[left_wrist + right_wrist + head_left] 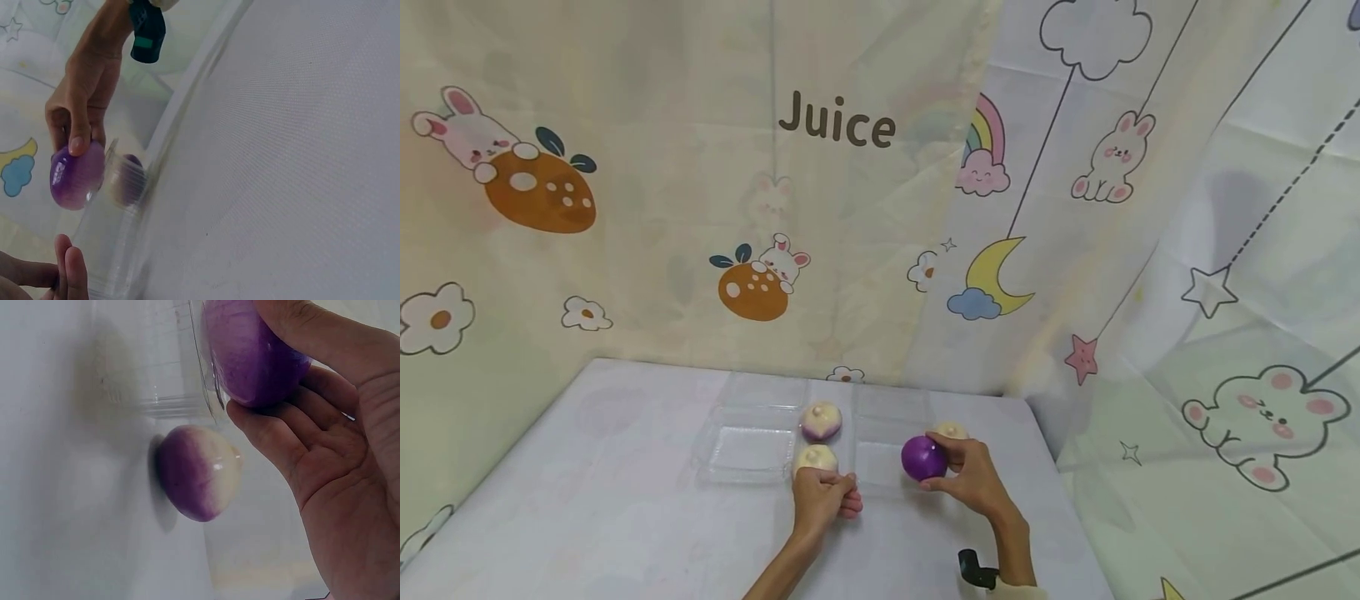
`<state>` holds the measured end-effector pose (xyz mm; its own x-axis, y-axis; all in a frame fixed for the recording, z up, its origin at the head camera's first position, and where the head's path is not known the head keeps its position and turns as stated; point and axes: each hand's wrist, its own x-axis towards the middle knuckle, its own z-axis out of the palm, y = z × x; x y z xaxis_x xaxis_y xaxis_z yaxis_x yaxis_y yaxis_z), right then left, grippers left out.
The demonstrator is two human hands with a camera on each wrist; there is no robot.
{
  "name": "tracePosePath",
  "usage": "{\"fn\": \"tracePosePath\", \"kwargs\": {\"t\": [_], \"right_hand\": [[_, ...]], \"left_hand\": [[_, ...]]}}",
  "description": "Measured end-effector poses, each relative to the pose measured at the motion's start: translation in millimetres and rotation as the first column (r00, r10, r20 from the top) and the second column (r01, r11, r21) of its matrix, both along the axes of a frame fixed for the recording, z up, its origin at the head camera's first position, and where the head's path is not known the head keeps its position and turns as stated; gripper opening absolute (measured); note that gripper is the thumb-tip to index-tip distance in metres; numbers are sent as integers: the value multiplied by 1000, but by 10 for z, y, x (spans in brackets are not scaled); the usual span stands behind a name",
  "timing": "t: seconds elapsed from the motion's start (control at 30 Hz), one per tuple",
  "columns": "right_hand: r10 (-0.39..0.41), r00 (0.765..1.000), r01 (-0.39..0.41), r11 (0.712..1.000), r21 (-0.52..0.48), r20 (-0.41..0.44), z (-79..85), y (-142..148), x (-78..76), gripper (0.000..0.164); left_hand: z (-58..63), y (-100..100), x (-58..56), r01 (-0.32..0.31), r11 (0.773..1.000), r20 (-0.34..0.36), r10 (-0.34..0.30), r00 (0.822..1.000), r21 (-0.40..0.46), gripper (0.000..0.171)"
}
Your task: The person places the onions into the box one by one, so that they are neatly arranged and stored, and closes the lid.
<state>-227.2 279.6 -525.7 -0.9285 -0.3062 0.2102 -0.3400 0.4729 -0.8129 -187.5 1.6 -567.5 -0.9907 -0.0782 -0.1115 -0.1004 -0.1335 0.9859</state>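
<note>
Right hand (973,479), slanting up from the lower right, grips a glossy purple turnip (923,459) between thumb and fingers, right of lower centre in the head view, beside a clear, ribbed plastic box (880,458). Left hand (822,504) sits at lower centre, just in front of a round, cream-topped turnip (816,455); whether it pinches anything, I cannot tell. "Juice" reads in dark letters on the cloth curtain (662,158), upper centre.

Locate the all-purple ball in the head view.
Right of centre in the head view, the right hand grips the purple ball, front-left of a pale-topped ball.
</note>
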Motion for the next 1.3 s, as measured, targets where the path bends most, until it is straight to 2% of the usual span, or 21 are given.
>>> {"fn": "tracePosePath", "kwargs": {"t": [0.2, 0.5, 1.07, 1.3], "right_hand": [[36, 999, -36, 999, -12, -6, -26, -37, -24, 80], [22, 1000, -22, 1000, -4, 6, -12, -115, -48, 80], [64, 996, -63, 998, -27, 60, -71, -217, -83, 79], [79, 996, -78, 997, -30, 46, -82, -247, -107, 80]], "left_hand": [[-21, 0, -16, 6, 1000, 0, -6, 1000, -14, 23], [-4, -7, -22, 7, 1000, -8, -7, 1000, -9, 22], [13, -7, -5, 8, 1000, -12, -8, 1000, 6, 22], [21, -7, -6, 6, 1000, -11, -6, 1000, 7, 22]]}}
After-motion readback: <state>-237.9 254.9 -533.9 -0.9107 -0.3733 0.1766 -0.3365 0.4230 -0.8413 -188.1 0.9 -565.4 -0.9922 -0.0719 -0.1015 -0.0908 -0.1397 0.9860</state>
